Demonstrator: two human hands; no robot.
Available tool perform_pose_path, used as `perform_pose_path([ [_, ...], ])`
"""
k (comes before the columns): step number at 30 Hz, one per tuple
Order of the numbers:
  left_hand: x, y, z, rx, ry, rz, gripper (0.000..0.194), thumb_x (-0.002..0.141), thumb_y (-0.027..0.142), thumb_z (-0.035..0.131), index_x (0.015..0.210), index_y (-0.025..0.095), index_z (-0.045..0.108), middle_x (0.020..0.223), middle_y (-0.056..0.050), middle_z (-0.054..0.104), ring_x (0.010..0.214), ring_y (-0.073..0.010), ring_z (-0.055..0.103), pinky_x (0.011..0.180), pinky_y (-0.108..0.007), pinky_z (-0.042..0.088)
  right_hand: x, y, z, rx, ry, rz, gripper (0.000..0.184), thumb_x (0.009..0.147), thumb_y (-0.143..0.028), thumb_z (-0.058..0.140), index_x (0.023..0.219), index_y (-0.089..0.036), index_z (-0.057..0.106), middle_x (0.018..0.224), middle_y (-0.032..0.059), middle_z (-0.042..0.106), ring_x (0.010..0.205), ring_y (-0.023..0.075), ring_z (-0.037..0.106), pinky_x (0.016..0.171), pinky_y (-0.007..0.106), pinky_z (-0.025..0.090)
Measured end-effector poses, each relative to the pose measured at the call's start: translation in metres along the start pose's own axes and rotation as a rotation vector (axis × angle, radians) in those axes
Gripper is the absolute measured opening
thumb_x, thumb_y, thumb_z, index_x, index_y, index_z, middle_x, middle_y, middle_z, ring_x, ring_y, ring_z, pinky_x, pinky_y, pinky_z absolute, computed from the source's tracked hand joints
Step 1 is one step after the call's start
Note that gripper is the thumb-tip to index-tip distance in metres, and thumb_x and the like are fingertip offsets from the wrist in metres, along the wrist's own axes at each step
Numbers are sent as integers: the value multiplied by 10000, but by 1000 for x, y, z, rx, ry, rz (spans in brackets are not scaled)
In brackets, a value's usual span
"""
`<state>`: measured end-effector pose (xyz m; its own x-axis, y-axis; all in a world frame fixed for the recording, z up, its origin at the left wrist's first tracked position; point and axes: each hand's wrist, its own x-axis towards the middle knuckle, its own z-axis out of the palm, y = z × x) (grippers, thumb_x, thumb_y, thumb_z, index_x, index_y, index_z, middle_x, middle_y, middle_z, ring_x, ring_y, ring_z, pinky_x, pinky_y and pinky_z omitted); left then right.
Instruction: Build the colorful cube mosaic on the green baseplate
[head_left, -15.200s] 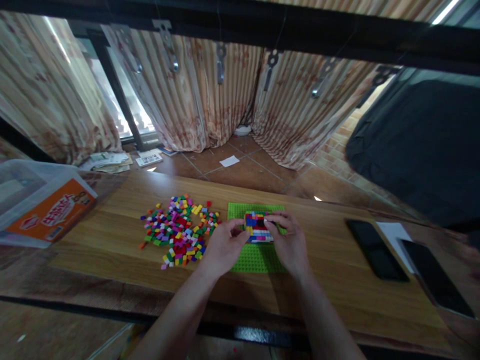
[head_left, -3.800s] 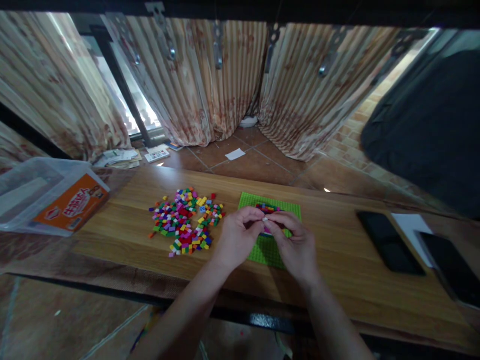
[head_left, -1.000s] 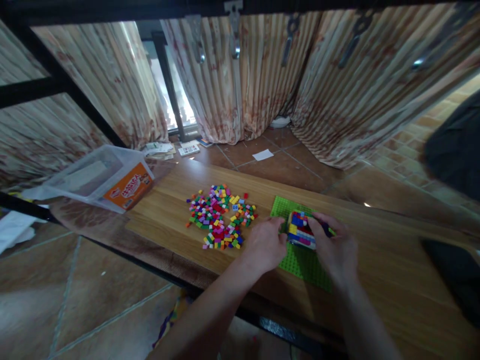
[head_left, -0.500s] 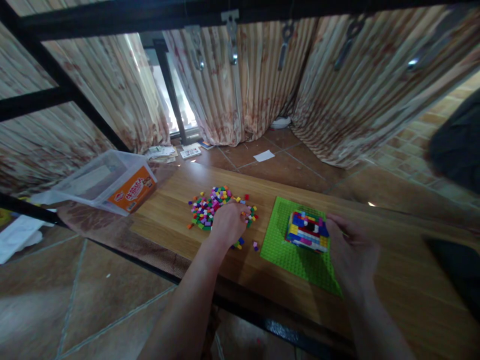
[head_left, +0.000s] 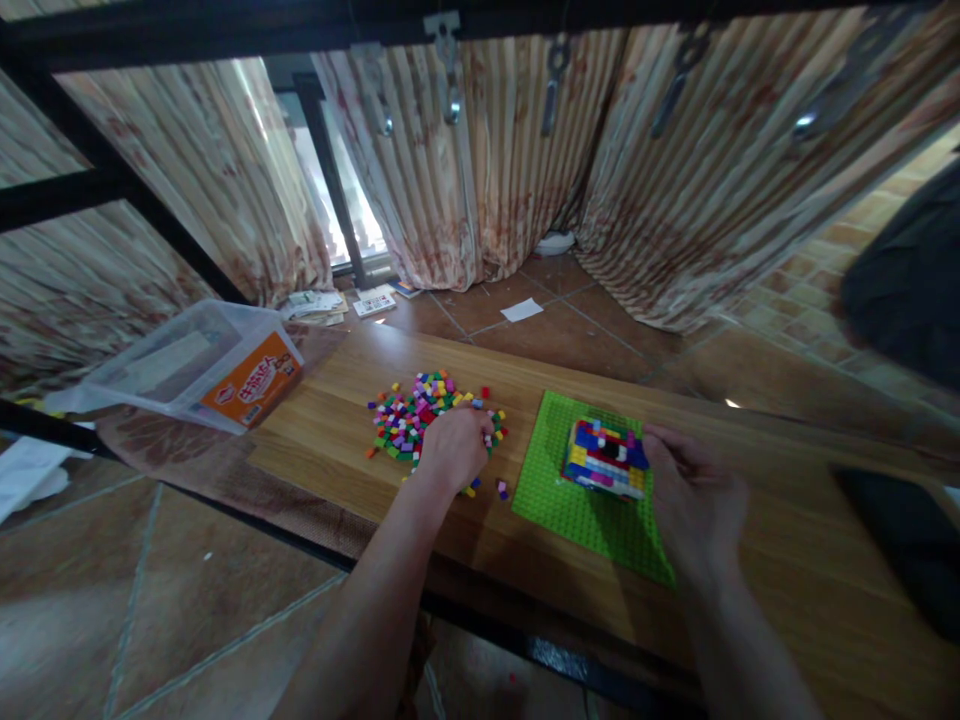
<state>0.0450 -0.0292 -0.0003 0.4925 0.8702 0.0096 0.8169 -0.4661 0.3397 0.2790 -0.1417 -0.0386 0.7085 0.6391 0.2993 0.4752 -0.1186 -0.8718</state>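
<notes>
Pick singly from loose bricks with curled left hand, can't tell if holding any; steady brick model lightly with half-open right hand, can't confirm grip.

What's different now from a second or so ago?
The left hand has left the brick model and moved left, to the loose bricks. The right hand stays at the model's right side; the model still sits on the green baseplate.

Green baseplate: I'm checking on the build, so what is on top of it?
A multicoloured brick build sits on the green baseplate, the right hand beside it. Whatever lies beneath the build is covered.
</notes>
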Motion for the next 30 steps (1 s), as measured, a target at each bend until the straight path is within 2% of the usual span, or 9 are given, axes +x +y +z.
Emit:
perform_pose_path([
  [5, -1, 0, -3, 1, -3, 11, 310, 806, 64, 507, 910, 207, 762, 985, -66, 729, 944, -204, 672, 890, -307, 515, 0, -1, 0, 17, 25, 35, 344, 801, -482, 616, 938, -202, 760, 964, 94, 741, 874, 252, 691, 773, 416, 551],
  [13, -5, 0, -6, -11, -74, 32, 280, 821, 89, 541, 943, 210, 762, 1020, -71, 731, 1002, -217, 667, 913, -317, 508, 1, -5, -1, 10, 11, 61, 334, 799, -473, 629, 928, -196, 763, 961, 93, 742, 855, 244, 693, 780, 409, 552],
  [20, -4, 6, -7, 27, -106, 10, 260, 868, 115, 488, 862, 194, 736, 988, -83, 719, 951, -224, 673, 846, -318, 510, 0, -6, 0, 24, 12, 73, 323, 796, -471, 643, 919, -198, 763, 962, 89, 741, 879, 250, 693, 812, 431, 549],
  [25, -2, 4, -6, -49, -30, -3, 246, 889, 124, 478, 814, 181, 705, 871, -65, 713, 841, -195, 664, 792, -290, 493, 1, -2, 0, 19, 10, 73, 314, 798, -467, 645, 913, -201, 766, 946, 88, 743, 865, 250, 695, 794, 429, 551],
  [30, 2, 15, -6, -402, 101, 120, 188, 900, 142, 533, 911, 175, 718, 881, -31, 723, 805, -146, 648, 771, -242, 484, 1, -5, 2, 68, 10, 71, 307, 804, -458, 642, 911, -196, 761, 951, 92, 739, 877, 247, 691, 776, 403, 553],
])
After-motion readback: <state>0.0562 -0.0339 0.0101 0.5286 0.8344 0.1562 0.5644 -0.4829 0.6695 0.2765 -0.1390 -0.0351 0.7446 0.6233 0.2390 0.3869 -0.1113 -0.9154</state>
